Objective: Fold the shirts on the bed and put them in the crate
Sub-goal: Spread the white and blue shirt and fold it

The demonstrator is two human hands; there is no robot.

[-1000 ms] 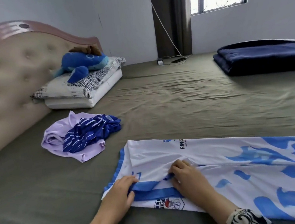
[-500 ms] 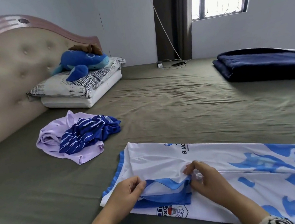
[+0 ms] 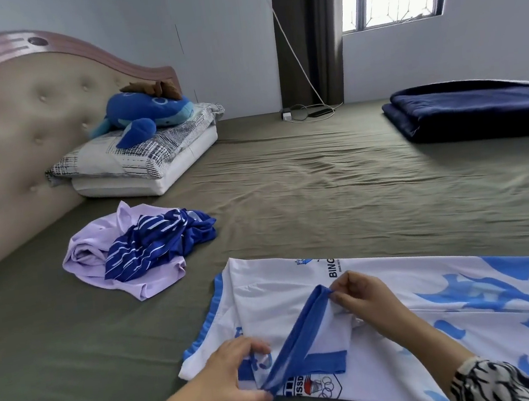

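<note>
Pinching blue sleeve hem (image 3: 301, 337) taut between left hand (image 3: 225, 383) and right hand (image 3: 360, 298), mid sleeve-fold on white shirt (image 3: 403, 310); next, lay flat inward.

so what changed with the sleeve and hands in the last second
Both hands took hold of the sleeve's blue band and raised it off the white shirt: the right hand pinched one end and drew it up and away, while the left hand pinches the near end. The shirt pile stayed put.
</note>
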